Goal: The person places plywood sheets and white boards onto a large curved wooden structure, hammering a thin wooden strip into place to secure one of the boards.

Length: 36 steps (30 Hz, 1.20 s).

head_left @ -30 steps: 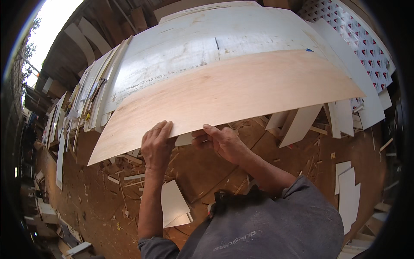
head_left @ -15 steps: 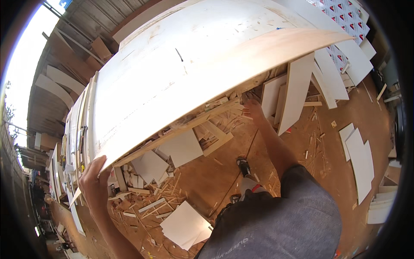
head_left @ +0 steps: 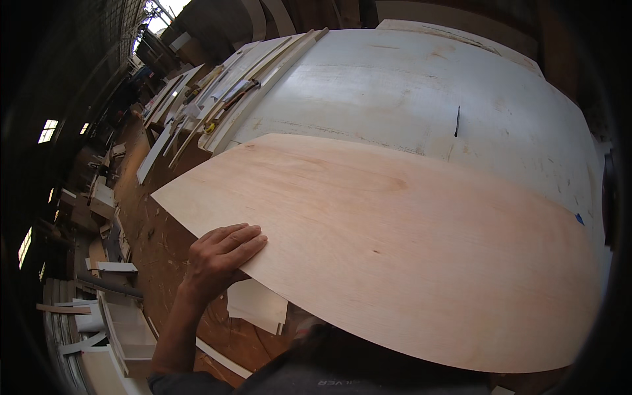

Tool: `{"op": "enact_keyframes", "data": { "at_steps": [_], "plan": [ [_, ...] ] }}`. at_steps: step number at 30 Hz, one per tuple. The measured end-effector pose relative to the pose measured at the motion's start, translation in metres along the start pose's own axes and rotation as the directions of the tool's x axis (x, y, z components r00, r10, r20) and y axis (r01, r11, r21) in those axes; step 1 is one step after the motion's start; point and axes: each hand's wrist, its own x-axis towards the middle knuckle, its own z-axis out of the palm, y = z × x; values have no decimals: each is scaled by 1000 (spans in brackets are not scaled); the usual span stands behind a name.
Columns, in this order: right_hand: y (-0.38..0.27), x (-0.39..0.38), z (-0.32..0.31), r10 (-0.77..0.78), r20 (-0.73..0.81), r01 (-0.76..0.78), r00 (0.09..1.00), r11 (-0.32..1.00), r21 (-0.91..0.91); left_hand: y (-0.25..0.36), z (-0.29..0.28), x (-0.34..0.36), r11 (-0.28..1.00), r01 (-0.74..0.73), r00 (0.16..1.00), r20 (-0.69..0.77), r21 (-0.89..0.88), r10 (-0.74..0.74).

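A large pale plywood sheet (head_left: 408, 257) lies partly on the white worktop (head_left: 368, 85) and juts out over its near edge toward my body. My left hand (head_left: 220, 260) grips the sheet's near edge by its left corner. The fingers lie on top, while the thumb is hidden beneath. My right hand is out of sight. Farther back on the worktop is a slim dark stick-like thing (head_left: 457, 122). A small blue piece (head_left: 579, 219) shows beside the sheet's right edge.
Wooden strips (head_left: 276, 72) run along the worktop's left side, with a yellow tape measure (head_left: 210, 126) among other tools. Below my left hand a white board (head_left: 257, 306) lies on the brown floor (head_left: 158, 230). Stacked offcuts and a tray-like box (head_left: 128, 329) stand at lower left.
My view has swung left. The plywood sheet now shows its broad face and reaches nearer to me. My left hand still holds its edge; my right hand has left the view.
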Motion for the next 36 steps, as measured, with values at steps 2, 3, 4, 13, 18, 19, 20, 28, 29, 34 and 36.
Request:
{"op": "enact_keyframes", "data": {
  "at_steps": [2, 3, 4, 13, 18, 19, 20, 28, 29, 34, 36],
  "plan": [
    [-2, -17, -2, -5, -4, 5, 1000, 1000, -1, 0, 5, 0, 1000, 5, 1000, -6, -10, -5],
    [-4, -26, -4, -11, -4, 11, 1000, 1000, -4, -1, 7, 2, 1000, 3, 1000, -7, -13, -3],
    [-3, -40, -2, -7, 6, 7, 1000, 1000, 3, -1, 6, 2, 1000, 2, 1000, -6, -12, -3],
    [43, -192, 48, 110, 228, -113, 967, 994, 0, -12, 20, -7, 1000, -14, 999, 33, 3, 14],
    [74, -290, 96, 214, 431, -215, 877, 975, -47, -23, 50, -30, 991, 14, 995, 99, -131, -1],
    [79, -307, 104, 230, 465, -227, 855, 972, -64, -23, 59, -36, 984, 25, 991, 134, -177, -2],
    [86, -323, 111, 244, 497, -236, 833, 968, -81, -26, 78, -47, 967, 8, 990, 142, -255, 29],
    [140, -407, 112, 84, 592, -120, 802, 993, 21, -66, 201, -114, 932, -138, 976, 114, -336, 185],
    [146, -407, 96, 3, 590, -67, 807, 994, 88, -77, 213, -122, 929, -127, 981, 96, -346, 170],
    [173, -419, 93, 65, 213, -101, 975, 981, 165, -149, 243, -176, 923, -113, 986, 69, -367, 148],
    [208, -414, 97, 47, 96, -62, 994, 984, 169, -177, 257, -193, 946, -146, 987, 18, -290, 158]
  ]
}}
